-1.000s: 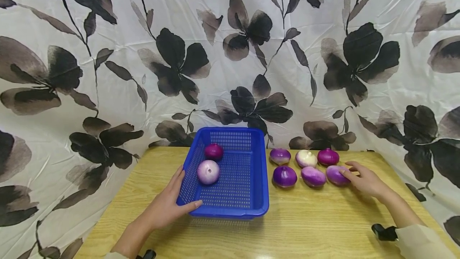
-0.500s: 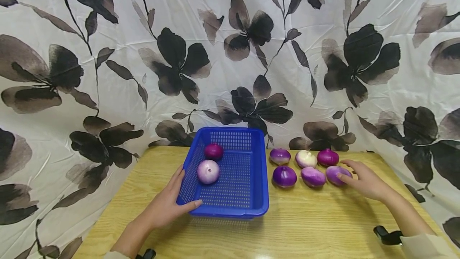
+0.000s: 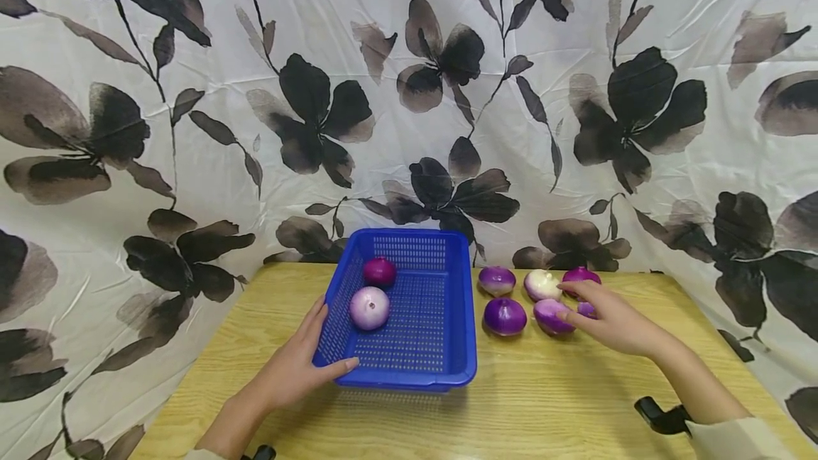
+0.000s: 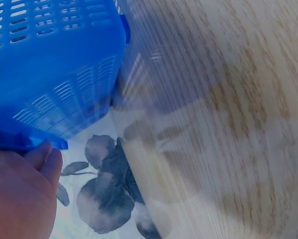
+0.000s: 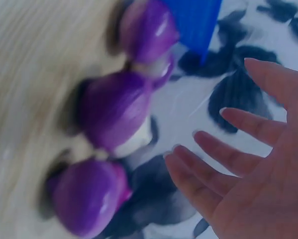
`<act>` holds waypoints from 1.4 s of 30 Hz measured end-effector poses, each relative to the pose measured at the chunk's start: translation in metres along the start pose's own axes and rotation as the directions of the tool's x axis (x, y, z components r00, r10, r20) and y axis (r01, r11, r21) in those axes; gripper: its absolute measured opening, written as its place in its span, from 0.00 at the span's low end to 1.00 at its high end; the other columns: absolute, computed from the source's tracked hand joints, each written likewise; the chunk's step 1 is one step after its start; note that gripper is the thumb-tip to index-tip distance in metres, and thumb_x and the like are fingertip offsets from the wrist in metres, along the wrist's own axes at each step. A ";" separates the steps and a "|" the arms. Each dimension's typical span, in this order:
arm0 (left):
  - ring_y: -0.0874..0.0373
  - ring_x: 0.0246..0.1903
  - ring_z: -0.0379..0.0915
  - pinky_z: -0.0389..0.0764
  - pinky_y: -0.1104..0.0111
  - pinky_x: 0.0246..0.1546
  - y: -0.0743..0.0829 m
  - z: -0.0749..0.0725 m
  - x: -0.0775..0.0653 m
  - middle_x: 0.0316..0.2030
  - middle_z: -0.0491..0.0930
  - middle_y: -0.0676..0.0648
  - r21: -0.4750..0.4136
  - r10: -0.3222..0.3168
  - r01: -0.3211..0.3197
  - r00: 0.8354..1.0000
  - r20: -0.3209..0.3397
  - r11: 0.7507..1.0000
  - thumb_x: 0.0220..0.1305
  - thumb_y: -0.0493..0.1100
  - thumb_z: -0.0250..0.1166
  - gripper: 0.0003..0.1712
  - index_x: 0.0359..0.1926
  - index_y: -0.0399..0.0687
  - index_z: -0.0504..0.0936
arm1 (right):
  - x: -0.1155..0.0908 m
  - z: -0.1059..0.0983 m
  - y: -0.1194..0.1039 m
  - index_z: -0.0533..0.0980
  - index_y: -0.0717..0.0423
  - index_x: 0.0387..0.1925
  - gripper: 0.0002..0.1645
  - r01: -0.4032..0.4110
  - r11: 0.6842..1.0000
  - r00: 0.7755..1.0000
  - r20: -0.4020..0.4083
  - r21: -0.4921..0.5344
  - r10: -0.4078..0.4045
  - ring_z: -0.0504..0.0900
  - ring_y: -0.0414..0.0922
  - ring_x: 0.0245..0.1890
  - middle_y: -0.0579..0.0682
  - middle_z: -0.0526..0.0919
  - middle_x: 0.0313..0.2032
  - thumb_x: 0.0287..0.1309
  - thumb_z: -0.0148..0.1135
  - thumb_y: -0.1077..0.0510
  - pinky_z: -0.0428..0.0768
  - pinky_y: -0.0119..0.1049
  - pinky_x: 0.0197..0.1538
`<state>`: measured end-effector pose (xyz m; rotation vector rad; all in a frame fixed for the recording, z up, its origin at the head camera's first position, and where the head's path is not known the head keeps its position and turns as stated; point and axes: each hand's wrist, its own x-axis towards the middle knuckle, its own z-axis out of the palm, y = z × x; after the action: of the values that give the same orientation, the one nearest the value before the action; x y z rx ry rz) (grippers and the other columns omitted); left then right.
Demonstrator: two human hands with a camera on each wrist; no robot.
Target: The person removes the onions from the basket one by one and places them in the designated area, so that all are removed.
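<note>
A blue perforated plastic basket (image 3: 461, 368) holds a dark purple onion (image 3: 380, 272) and a paler onion (image 3: 369, 308). My left hand (image 3: 297, 360) grips its near left corner, thumb over the front rim; the left wrist view shows its fingers (image 4: 50, 164) at the rim. Over the onions on the right is my right hand (image 3: 616, 321), its fingers (image 5: 228, 154) extended and spread, holding nothing. It partly covers the front right onion (image 3: 585, 309). Nearest its thumb and fingertips lie the front middle onion (image 3: 549, 316) and a whitish onion (image 3: 542, 285).
Two more purple onions, one behind (image 3: 497, 280) and one in front (image 3: 505, 316), lie beside the basket's right wall. A dark magenta onion (image 3: 580, 275) sits at the back right. The wooden table (image 3: 524, 410) ends at a floral cloth (image 3: 358, 183).
My right hand has moved left from the front right onion to above the middle ones, and that onion stays on the table. The left hand and basket keep their place.
</note>
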<state>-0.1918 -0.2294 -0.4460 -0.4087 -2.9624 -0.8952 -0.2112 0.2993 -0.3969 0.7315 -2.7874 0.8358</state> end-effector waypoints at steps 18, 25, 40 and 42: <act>0.33 0.76 0.48 0.61 0.32 0.66 -0.001 -0.002 -0.002 0.82 0.37 0.44 0.001 0.001 -0.001 1.000 -0.002 1.000 0.55 0.79 0.65 0.70 0.83 0.47 0.42 | 0.074 0.028 -0.096 0.72 0.56 0.68 0.30 0.166 0.974 0.970 0.153 0.156 -0.190 0.80 0.51 0.55 0.53 0.79 0.57 0.71 0.63 0.47 0.81 0.51 0.56; 0.33 0.76 0.48 0.61 0.32 0.66 -0.001 -0.002 -0.002 0.82 0.38 0.44 0.002 0.009 -0.009 1.000 -0.010 1.000 0.56 0.77 0.66 0.69 0.83 0.46 0.43 | 0.115 0.042 -0.132 0.66 0.52 0.74 0.40 0.116 0.958 0.950 0.251 0.262 -0.184 0.76 0.54 0.64 0.54 0.70 0.70 0.65 0.68 0.46 0.79 0.53 0.60; 0.34 0.77 0.48 0.61 0.33 0.66 0.002 -0.004 -0.002 0.82 0.37 0.45 -0.004 0.012 -0.012 1.000 0.000 1.000 0.56 0.79 0.64 0.70 0.83 0.46 0.42 | 0.193 0.089 -0.154 0.61 0.52 0.77 0.50 0.118 0.940 0.938 0.275 0.319 -0.211 0.71 0.57 0.69 0.56 0.64 0.75 0.58 0.75 0.55 0.77 0.52 0.65; 0.34 0.76 0.48 0.61 0.33 0.67 0.003 -0.003 -0.002 0.82 0.37 0.44 0.001 0.016 -0.016 1.000 0.001 1.000 0.57 0.78 0.64 0.69 0.83 0.45 0.42 | 0.200 0.099 -0.151 0.61 0.53 0.77 0.50 0.118 0.944 0.937 0.280 0.308 -0.209 0.70 0.57 0.69 0.56 0.64 0.74 0.58 0.75 0.55 0.74 0.53 0.66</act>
<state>-0.1894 -0.2295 -0.4420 -0.4316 -2.9557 -0.8928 -0.3110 0.0530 -0.3541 1.2265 -2.8395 1.2014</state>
